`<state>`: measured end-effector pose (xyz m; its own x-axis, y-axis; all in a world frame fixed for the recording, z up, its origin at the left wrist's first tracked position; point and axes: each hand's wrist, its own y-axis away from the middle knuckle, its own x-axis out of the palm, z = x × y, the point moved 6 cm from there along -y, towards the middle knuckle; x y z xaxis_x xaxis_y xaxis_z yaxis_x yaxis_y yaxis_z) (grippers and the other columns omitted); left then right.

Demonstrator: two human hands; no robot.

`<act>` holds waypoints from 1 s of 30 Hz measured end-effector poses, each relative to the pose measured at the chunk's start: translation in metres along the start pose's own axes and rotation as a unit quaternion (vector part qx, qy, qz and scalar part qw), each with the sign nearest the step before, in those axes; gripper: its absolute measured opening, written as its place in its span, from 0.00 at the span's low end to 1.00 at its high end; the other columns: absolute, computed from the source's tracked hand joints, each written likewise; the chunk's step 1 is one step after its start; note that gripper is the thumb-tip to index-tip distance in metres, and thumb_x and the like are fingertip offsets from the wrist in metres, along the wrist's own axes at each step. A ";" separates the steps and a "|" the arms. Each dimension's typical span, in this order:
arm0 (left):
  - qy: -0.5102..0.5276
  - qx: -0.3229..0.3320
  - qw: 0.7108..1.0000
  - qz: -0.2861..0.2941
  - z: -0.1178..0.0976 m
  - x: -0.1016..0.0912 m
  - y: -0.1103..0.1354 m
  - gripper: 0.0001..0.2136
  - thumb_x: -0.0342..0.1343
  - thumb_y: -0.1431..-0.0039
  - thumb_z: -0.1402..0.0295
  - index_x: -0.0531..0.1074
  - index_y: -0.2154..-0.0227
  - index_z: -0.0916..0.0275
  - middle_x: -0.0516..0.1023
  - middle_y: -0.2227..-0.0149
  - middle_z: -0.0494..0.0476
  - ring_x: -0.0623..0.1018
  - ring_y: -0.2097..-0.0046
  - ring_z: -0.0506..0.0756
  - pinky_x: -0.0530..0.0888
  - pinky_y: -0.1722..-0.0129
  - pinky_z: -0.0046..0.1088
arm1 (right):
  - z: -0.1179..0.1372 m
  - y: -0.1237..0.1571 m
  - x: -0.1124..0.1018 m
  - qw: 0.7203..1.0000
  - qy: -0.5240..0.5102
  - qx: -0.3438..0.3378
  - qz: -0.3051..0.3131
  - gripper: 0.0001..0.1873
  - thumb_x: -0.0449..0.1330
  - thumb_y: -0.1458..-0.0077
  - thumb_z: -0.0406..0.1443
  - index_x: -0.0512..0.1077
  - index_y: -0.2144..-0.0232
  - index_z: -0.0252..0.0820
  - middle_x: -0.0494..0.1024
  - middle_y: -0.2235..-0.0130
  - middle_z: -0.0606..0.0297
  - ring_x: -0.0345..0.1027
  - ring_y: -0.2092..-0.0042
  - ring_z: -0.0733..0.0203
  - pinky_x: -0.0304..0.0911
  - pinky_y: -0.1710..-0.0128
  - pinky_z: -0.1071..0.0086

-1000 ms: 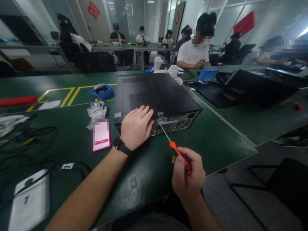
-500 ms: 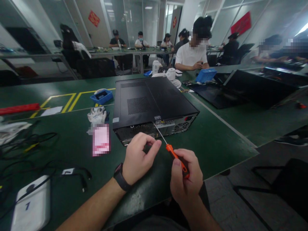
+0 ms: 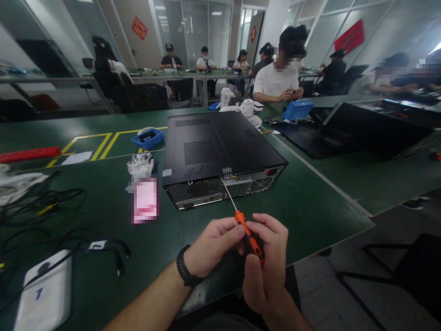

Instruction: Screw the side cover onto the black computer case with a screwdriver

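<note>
Left hand [image 3: 208, 247] moved onto screwdriver [image 3: 240, 218], pinching it | right hand [image 3: 271, 266] loosely gripping handle [image 3: 254, 244]

The screwdriver [image 3: 240, 218] pairs orange and black on its handle with a silvery shaft. The computer case [image 3: 246, 142] is black, its top patterned with small perforations (a little black-and-white patch [image 3: 227, 170] marks its edge). The table [image 3: 320, 207] is dark green with yellow lines [image 3: 105, 147]; the watch band [image 3: 184, 266] is black, the small bin [image 3: 151, 143] blue.

The green table [image 3: 320, 193] carries a black computer case [image 3: 237, 138] — plus gloves [image 3: 141, 165], cables [image 3: 119, 264], a blue tray [image 3: 151, 142].
</note>
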<state>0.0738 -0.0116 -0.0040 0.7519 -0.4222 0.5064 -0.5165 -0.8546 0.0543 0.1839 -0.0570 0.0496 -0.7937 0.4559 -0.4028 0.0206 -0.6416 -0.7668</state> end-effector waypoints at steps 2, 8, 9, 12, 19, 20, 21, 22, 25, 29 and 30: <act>0.046 -0.007 0.999 -0.006 0.001 0.002 0.001 0.20 0.65 0.39 0.50 0.79 0.60 0.65 0.79 0.65 0.54 0.76 0.66 0.48 0.71 0.64 0.22 | -0.006 -0.007 -0.003 0.999 -0.020 -0.029 0.025 0.29 0.43 0.31 0.52 0.67 0.42 0.38 0.68 0.43 0.47 0.65 0.43 0.43 0.65 0.48 0.46; 0.134 -0.022 0.990 0.036 0.008 0.006 0.002 0.17 0.65 0.37 0.53 0.75 0.60 0.64 0.84 0.62 0.59 0.84 0.64 0.53 0.77 0.67 0.23 | -0.047 -0.085 -0.007 0.996 0.045 0.026 -0.070 0.09 0.55 0.33 0.40 0.73 0.58 0.44 0.77 0.61 0.62 0.72 0.59 0.57 0.67 0.56 0.61; 0.149 -0.023 0.987 0.054 0.010 0.007 0.002 0.17 0.63 0.36 0.53 0.74 0.60 0.63 0.85 0.60 0.61 0.86 0.62 0.56 0.78 0.68 0.24 | -0.053 -0.103 -0.001 0.995 0.059 0.031 -0.072 0.08 0.55 0.33 0.40 0.73 0.60 0.44 0.77 0.63 0.63 0.71 0.62 0.59 0.67 0.58 0.63; 0.185 -0.033 0.978 0.085 0.019 0.006 0.002 0.14 0.58 0.31 0.54 0.71 0.57 0.62 0.86 0.58 0.63 0.87 0.61 0.59 0.79 0.71 0.26 | -0.067 -0.150 0.026 0.994 0.097 0.041 -0.027 0.11 0.54 0.33 0.41 0.71 0.66 0.44 0.74 0.69 0.66 0.69 0.66 0.61 0.64 0.61 0.66; 0.187 -0.033 0.977 0.096 0.027 -0.001 0.001 0.13 0.60 0.32 0.57 0.73 0.58 0.63 0.86 0.60 0.62 0.87 0.62 0.57 0.80 0.69 0.25 | -0.105 -0.184 0.078 0.959 0.209 0.161 0.103 0.13 0.53 0.33 0.42 0.74 0.57 0.44 0.80 0.66 0.62 0.70 0.67 0.58 0.55 0.66 0.65; 0.181 -0.037 0.979 0.090 0.029 -0.003 0.001 0.14 0.61 0.33 0.57 0.73 0.58 0.64 0.86 0.61 0.62 0.87 0.62 0.57 0.80 0.68 0.25 | -0.105 -0.184 0.081 0.954 0.224 0.159 0.120 0.14 0.52 0.33 0.43 0.74 0.55 0.45 0.81 0.65 0.61 0.71 0.65 0.57 0.54 0.66 0.65; 0.174 -0.043 0.980 0.082 0.031 -0.004 0.001 0.16 0.62 0.34 0.55 0.74 0.56 0.64 0.85 0.61 0.63 0.87 0.63 0.57 0.80 0.68 0.25 | -0.104 -0.184 0.082 0.949 0.238 0.159 0.130 0.14 0.52 0.33 0.43 0.73 0.55 0.44 0.82 0.64 0.60 0.72 0.65 0.56 0.55 0.65 0.65; 0.166 -0.048 0.982 0.073 0.033 -0.006 0.000 0.17 0.63 0.35 0.54 0.75 0.55 0.65 0.85 0.61 0.63 0.87 0.63 0.57 0.80 0.68 0.26 | -0.103 -0.184 0.083 0.945 0.248 0.160 0.140 0.14 0.51 0.32 0.42 0.73 0.54 0.44 0.82 0.63 0.59 0.73 0.64 0.55 0.55 0.65 0.65; 0.142 -0.065 0.986 0.052 0.037 -0.008 0.000 0.22 0.66 0.39 0.50 0.77 0.57 0.66 0.84 0.64 0.62 0.85 0.66 0.53 0.79 0.66 0.25 | -0.101 -0.187 0.085 0.929 0.281 0.164 0.175 0.16 0.51 0.32 0.43 0.72 0.51 0.43 0.83 0.61 0.56 0.75 0.62 0.53 0.59 0.63 0.64; 0.103 -0.046 0.993 0.045 0.033 -0.008 -0.001 0.24 0.65 0.41 0.45 0.75 0.63 0.66 0.82 0.67 0.60 0.80 0.69 0.48 0.72 0.71 0.19 | -0.100 -0.193 0.092 0.906 0.323 0.149 0.230 0.19 0.49 0.32 0.43 0.69 0.48 0.39 0.82 0.62 0.51 0.77 0.62 0.49 0.64 0.61 0.60; 0.093 -0.034 0.994 0.044 0.032 -0.008 -0.002 0.24 0.64 0.40 0.45 0.74 0.64 0.66 0.83 0.67 0.61 0.79 0.70 0.48 0.70 0.72 0.18 | -0.100 -0.194 0.093 0.902 0.329 0.144 0.239 0.19 0.48 0.32 0.43 0.69 0.47 0.38 0.82 0.62 0.50 0.78 0.62 0.48 0.65 0.61 0.60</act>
<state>0.0816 -0.0165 -0.0357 0.6173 -0.4252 0.6619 -0.6080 -0.7918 0.0583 0.1667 0.1714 0.1107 -0.2005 0.2906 -0.9356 0.0305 -0.9527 -0.3025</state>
